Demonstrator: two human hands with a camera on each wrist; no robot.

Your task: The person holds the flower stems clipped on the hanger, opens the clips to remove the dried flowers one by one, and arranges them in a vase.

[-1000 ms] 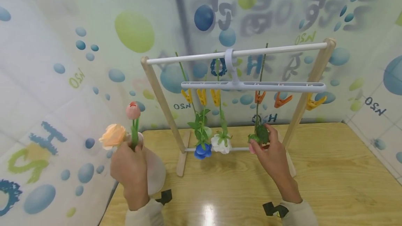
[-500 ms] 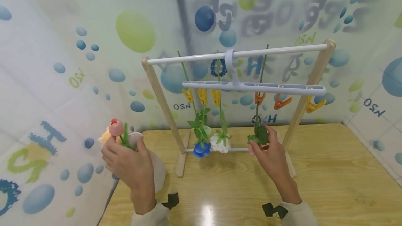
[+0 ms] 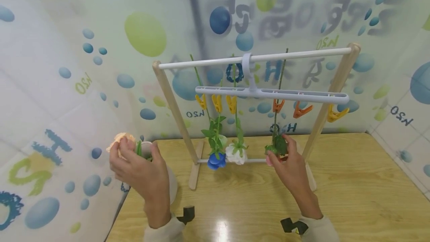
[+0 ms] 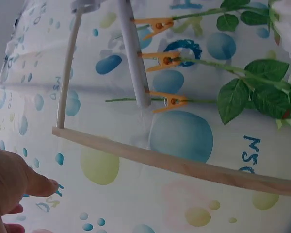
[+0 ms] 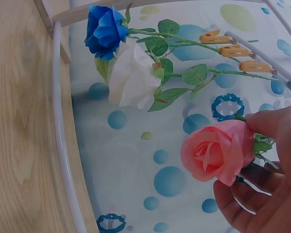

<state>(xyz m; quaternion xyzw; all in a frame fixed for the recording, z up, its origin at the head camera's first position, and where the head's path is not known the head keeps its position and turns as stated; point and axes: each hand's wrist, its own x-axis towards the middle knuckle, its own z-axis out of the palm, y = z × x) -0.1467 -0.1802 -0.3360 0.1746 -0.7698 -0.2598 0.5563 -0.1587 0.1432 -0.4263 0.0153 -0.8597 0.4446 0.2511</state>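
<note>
The right hand pinches the hanging pink fabric rose, clipped head-down beside the white rose and blue rose, while the left hand, fingers curled, grips green stems in a pale vase; the backdrop reads "OSN".

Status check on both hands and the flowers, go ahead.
Left hand grips stems in the vase. Right hand holds the pink rose, clipped upside down. Nothing in the way.
</note>
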